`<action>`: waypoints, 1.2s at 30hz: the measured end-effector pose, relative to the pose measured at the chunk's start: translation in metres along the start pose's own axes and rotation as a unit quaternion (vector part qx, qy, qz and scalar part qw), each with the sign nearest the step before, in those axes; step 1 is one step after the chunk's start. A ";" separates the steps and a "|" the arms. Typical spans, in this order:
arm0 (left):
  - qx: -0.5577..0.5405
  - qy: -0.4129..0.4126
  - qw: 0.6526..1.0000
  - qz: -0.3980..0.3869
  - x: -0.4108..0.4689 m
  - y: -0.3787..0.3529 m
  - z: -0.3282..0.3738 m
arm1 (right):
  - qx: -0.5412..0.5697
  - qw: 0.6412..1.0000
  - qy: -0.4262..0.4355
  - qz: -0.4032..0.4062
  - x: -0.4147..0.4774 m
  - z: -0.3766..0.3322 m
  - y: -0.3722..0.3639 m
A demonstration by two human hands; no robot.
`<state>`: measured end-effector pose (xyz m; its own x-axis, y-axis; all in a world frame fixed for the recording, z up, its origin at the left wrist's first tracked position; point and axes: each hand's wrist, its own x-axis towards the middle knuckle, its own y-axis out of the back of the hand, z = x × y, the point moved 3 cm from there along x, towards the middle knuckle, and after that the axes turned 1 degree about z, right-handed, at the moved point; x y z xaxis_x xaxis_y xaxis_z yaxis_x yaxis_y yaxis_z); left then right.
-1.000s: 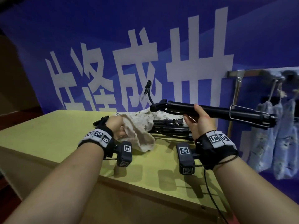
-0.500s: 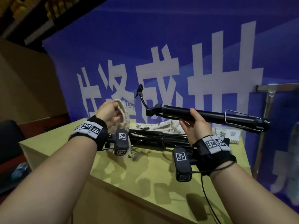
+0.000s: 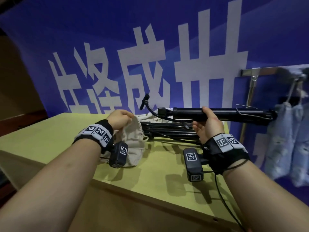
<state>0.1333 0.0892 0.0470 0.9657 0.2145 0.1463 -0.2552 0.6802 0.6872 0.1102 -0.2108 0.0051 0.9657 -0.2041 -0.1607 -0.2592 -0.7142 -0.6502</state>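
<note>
My right hand (image 3: 207,124) grips a black folded stand (image 3: 222,113) by its tube and holds it level above the yellow table (image 3: 50,136). A short bent arm with a clip sticks up from the stand's left end. My left hand (image 3: 119,119) pinches the rim of a cream cloth bag (image 3: 133,143), whose body droops onto the table. Both wrists wear black bands with square markers and small black boxes.
More black folded stands (image 3: 167,133) and another patterned cloth (image 3: 150,118) lie on the table behind the bag. A blue banner with large white characters fills the back. At right, pale blue garments (image 3: 287,141) hang from a metal rail (image 3: 267,72).
My left hand has come down a little with the bag's rim, and the bag now sags onto the table. The stand in my right hand stays level. The view has shifted.
</note>
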 end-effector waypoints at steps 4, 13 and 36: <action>-0.068 0.026 0.997 -0.003 -0.005 0.012 -0.006 | -0.019 1.000 -0.014 0.003 -0.003 0.006 -0.003; -0.189 0.053 0.981 -0.004 -0.014 0.020 -0.013 | -0.056 0.998 0.001 -0.028 -0.011 0.012 -0.009; -0.276 0.073 0.958 -0.011 -0.021 0.023 -0.025 | -0.035 0.997 0.038 -0.054 -0.022 0.001 -0.020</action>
<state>0.1057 0.1172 0.0420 0.9647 0.2633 0.0073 -0.2593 0.9443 0.2028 0.0937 -0.1913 0.0206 0.9846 -0.1718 -0.0337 -0.1567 -0.7788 -0.6074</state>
